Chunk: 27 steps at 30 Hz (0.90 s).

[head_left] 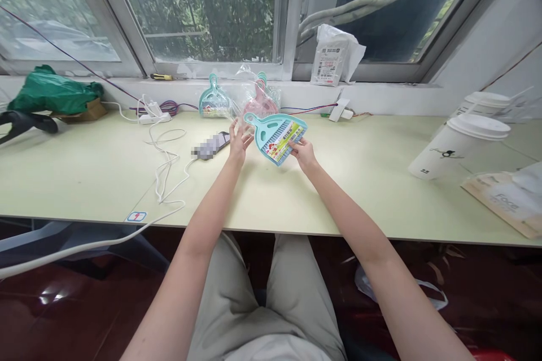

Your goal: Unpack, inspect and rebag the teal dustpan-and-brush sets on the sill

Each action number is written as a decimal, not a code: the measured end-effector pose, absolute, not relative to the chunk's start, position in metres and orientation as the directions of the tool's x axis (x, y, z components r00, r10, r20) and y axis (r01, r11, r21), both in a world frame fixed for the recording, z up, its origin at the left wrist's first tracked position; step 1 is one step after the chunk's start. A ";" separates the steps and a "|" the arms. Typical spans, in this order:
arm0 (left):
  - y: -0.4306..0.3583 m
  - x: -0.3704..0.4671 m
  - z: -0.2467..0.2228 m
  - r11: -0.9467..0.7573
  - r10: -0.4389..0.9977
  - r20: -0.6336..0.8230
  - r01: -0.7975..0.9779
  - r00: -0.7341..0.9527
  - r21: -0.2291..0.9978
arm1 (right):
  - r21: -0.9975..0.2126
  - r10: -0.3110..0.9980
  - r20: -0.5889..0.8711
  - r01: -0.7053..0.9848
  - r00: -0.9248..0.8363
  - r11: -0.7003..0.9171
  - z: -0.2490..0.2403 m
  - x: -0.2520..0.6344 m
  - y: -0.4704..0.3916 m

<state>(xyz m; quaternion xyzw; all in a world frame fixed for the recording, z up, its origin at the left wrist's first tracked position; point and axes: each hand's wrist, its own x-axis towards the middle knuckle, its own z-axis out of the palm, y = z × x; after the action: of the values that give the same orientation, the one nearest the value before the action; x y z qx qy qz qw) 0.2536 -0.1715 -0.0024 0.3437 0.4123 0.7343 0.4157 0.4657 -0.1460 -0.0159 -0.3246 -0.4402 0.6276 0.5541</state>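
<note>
A small turquoise dustpan (261, 134) with a blue-bristled brush and a colourful printed card is tilted above the table. My right hand (304, 155) grips its lower right edge, fingers closed on the card side. To the left of its handle, my left hand (239, 143) has bent fingers around clear plastic film (238, 115), which looks like a bag; its outline is faint. Behind, against the wall, stand a wrapped turquoise dustpan (213, 95) and wrapped pink dustpans (259, 102), partly hidden by the plastic and the held dustpan.
Left of my hands lie a phone (212, 145), a white cable (163, 172) and a power strip (154, 116). A green bag (51, 92) is at the far left. White cups (457, 143) and a paper packet (508, 194) stand right. A white package (332, 59) rests on the sill.
</note>
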 end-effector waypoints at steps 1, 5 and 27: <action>-0.170 0.254 -0.003 -0.315 0.895 0.174 -0.306 -0.411 0.898 | -0.909 0.980 0.082 -0.417 -0.182 -0.001 -0.016 0.465 -0.146; -0.167 0.254 -0.009 -0.242 0.915 0.161 -0.183 -0.371 0.953 | -0.903 0.985 0.071 -0.430 -0.158 -0.004 -0.018 0.464 -0.147; -0.174 0.291 -0.010 -0.129 0.991 0.104 -0.416 -0.084 0.900 | -0.889 0.988 0.094 -0.456 -0.123 0.028 -0.012 0.458 -0.153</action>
<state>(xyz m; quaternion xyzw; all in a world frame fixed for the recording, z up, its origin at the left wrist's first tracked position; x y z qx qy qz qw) 0.2907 -0.1739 -0.0103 0.3942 0.3644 0.6398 0.5499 0.4583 -0.1534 -0.0123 -0.3170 -0.4194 0.6208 0.5815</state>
